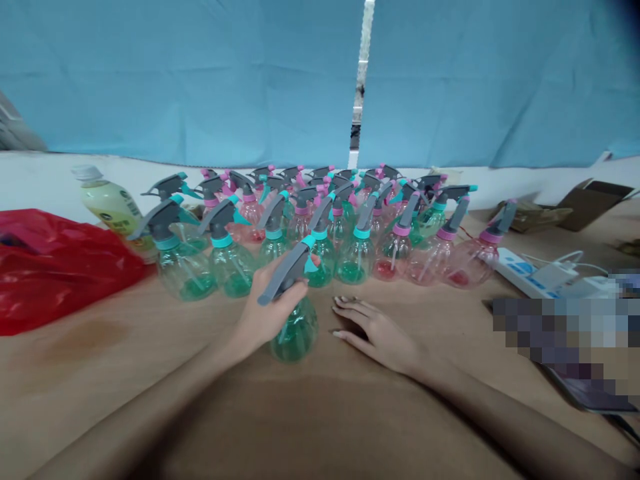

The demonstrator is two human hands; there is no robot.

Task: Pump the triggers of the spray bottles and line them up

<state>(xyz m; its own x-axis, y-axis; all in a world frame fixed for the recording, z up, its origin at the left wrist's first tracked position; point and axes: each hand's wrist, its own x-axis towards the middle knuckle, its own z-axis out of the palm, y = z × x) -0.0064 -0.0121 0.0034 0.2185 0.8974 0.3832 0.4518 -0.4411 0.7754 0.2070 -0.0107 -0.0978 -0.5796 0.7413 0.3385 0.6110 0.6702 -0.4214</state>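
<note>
My left hand (273, 303) is wrapped round the neck of a green spray bottle (295, 333) with a grey and teal trigger head. The bottle stands upright in front of the others, its collar hidden by my fingers. To its right, my right hand (377, 333) rests on the table (310, 427), fingers stretched out and holding nothing. Behind both hands stand rows of clear spray bottles; the nearest on the left, such as a teal-collared bottle (187, 273), hold green liquid. Further right, a pink-collared bottle (470, 263) has a pinkish body.
A red plastic bag (60, 267) lies at the left, beside a drink bottle (113, 207) with a white cap. At the right are a white power strip (530, 277) with plugs, a dark flat device (575, 393) partly pixelated, and a brown box (593, 203). Blue cloth (200, 80) covers the wall.
</note>
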